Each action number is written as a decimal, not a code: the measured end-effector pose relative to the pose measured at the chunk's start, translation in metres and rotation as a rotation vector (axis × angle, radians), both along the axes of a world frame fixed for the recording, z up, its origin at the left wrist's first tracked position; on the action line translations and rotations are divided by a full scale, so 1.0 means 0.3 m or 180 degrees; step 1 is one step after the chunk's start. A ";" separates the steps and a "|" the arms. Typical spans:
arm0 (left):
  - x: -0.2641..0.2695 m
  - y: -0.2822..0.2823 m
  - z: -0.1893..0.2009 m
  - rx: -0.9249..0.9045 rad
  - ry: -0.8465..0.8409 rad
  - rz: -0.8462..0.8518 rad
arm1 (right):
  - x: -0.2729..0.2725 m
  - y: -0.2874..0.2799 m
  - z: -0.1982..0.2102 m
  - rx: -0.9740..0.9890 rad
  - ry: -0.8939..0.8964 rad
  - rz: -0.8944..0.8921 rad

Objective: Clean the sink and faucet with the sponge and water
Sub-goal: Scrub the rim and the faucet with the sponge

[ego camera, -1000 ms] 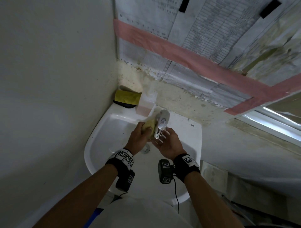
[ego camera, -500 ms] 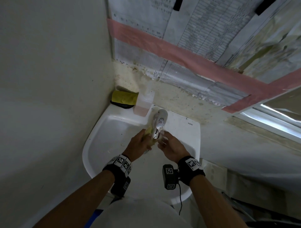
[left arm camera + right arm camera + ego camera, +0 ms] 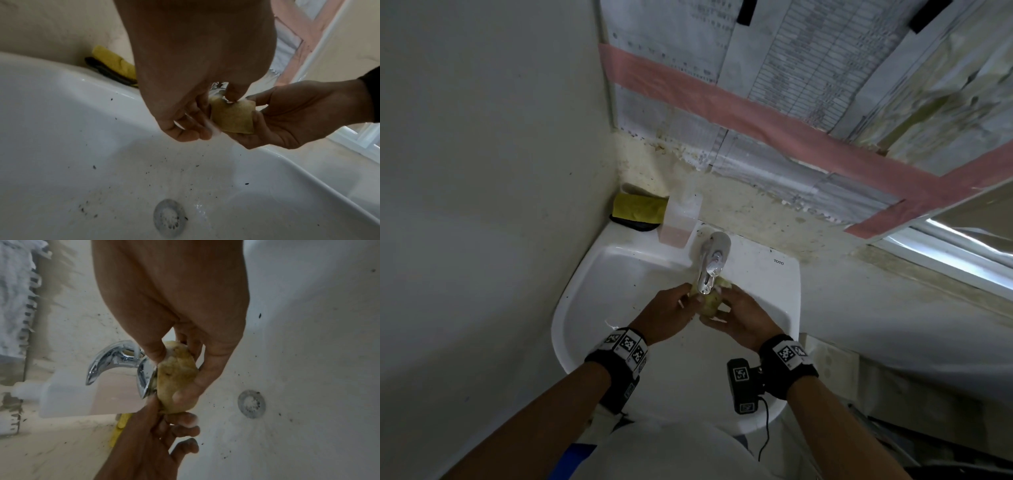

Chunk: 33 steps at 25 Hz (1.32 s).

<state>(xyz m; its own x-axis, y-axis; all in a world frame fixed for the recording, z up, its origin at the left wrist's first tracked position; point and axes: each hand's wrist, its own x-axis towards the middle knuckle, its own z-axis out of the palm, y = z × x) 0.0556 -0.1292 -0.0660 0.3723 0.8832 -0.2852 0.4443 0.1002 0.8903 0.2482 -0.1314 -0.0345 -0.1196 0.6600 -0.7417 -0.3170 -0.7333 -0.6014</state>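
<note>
Both hands hold the yellow sponge (image 3: 232,117) under the faucet (image 3: 711,265) at the sink's (image 3: 592,308) back edge; right hand (image 3: 298,113) cups it, left hand (image 3: 195,81) pinches its top.

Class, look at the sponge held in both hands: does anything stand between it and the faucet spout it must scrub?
Nothing visible does. The sponge, gripped by the left hand and right hand, already sits against the faucet spout tip.

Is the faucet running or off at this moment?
Running. In the left wrist view a water stream falls past the sponge held under the faucet, and the sink near the drain shows wet ripples.
</note>
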 end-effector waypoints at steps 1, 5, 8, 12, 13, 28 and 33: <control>0.001 0.005 0.005 0.0131 0.0154 0.0079 | -0.001 -0.001 0.001 0.0010 -0.0111 0.0033; 0.015 -0.002 0.027 0.0647 0.0335 0.0470 | -0.007 -0.009 -0.005 0.0131 -0.0354 0.0373; 0.020 -0.023 0.033 0.0944 0.0132 0.0411 | 0.027 0.005 0.013 0.0288 -0.0752 0.0497; 0.041 -0.023 0.027 0.0915 -0.0011 0.0501 | 0.036 -0.008 0.011 0.0377 -0.0908 0.0766; 0.040 -0.018 0.023 0.0917 -0.0014 0.0502 | 0.038 -0.011 0.011 0.0375 -0.0886 0.0800; 0.035 -0.007 0.039 0.0686 0.0018 0.0376 | 0.049 -0.021 0.025 0.0293 -0.0504 0.0384; 0.038 -0.006 0.047 0.0661 -0.0019 0.0354 | 0.063 -0.026 0.030 0.0181 -0.0584 0.0630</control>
<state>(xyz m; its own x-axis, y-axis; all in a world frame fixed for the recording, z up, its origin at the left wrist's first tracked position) 0.0671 -0.1312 -0.0519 0.2705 0.9584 -0.0911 0.4353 -0.0374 0.8995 0.2670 -0.1392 -0.0255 -0.1174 0.6784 -0.7252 -0.0529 -0.7335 -0.6776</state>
